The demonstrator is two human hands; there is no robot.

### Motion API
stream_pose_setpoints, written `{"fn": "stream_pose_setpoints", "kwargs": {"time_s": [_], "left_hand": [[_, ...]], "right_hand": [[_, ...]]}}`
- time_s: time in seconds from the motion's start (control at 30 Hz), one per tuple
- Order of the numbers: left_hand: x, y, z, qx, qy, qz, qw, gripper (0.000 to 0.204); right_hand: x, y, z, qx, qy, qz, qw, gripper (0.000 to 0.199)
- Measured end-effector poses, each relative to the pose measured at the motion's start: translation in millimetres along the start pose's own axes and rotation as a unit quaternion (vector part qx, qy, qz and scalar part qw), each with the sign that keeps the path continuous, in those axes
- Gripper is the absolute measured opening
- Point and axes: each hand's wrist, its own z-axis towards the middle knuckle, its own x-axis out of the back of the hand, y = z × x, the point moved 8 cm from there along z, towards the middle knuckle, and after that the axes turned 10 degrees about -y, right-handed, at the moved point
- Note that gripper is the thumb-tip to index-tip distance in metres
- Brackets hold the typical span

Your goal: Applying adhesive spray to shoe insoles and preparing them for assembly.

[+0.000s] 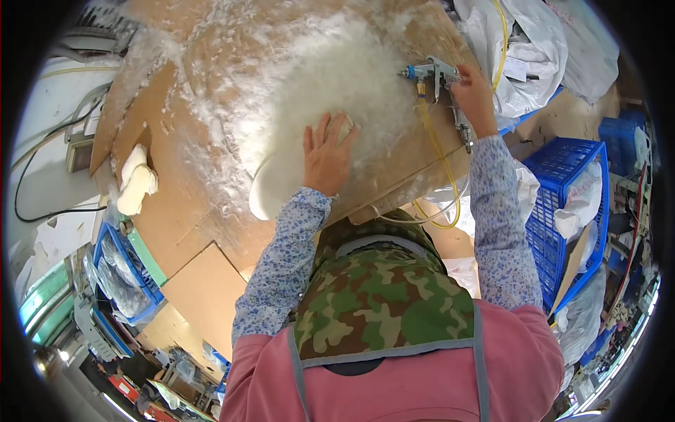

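Note:
My right hand (474, 98) is at the back of a silver spray gun (437, 72), fingers closed about it, with its blue nozzle pointing left. A thin yellow hose (430, 133) joins the gun. My left hand (328, 158) lies with fingers spread over a whitish area on the board. A pale, rounded piece (346, 128) shows at its fingertips; what kind it is, I cannot tell. Left of that hand, the curved edge of a white flat piece (260, 193) shows. A whitish haze blurs what lies in front of the gun.
The brown board (190, 239) is dusted with white fluff or residue. Pale, elongated pieces (137, 179) lie at its left. Blue crates stand at the right (562, 204) and lower left (130, 271). White plastic bags (527, 56) sit at the upper right. A black cable (53, 211) runs along the left.

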Motion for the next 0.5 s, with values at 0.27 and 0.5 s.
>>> {"fn": "stream_pose_setpoints", "kwargs": {"time_s": [0.27, 0.5], "left_hand": [[32, -21, -18, 0.003, 0.106, -0.238, 0.965, 0.027], [45, -83, -93, 0.247, 0.237, -0.45, 0.825, 0.003]], "right_hand": [[-15, 23, -48, -0.026, -0.058, 0.001, 0.998, 0.045], [9, -30, -58, -0.062, -0.139, 0.166, 0.974, 0.044]]}}
